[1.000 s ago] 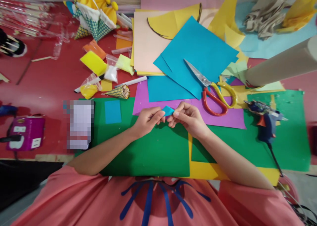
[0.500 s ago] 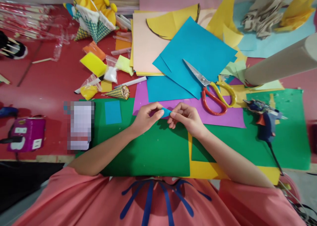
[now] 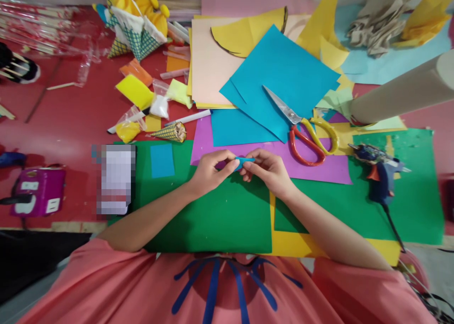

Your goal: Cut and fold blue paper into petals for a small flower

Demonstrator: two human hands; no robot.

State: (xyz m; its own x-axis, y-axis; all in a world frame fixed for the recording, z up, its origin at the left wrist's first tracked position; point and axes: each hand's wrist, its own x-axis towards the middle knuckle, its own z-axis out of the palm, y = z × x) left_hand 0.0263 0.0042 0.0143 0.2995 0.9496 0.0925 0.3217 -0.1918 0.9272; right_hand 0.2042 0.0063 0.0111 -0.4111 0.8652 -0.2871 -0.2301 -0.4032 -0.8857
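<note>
A small piece of blue paper [image 3: 243, 162] is pinched between both my hands above the green sheet [image 3: 220, 215] and the purple sheet [image 3: 329, 165]. My left hand [image 3: 209, 170] closes on its left end with thumb and fingers. The fingertips of my right hand [image 3: 267, 169] grip its right end. The piece looks rolled or folded into a narrow strip.
Red-and-yellow scissors [image 3: 305, 127] lie on large blue paper [image 3: 283, 75] to the right. A blue glue gun [image 3: 379, 172] rests on the green sheet at right. A small blue rectangle [image 3: 162, 160], a patterned paper cone [image 3: 170, 132], a cardboard tube [image 3: 400, 94] and a pixelated phone-sized object [image 3: 115, 178] surround my hands.
The blue piece went from an open triangular flap to a narrow strip. My fingers have closed in tighter on it; the hands stayed in place.
</note>
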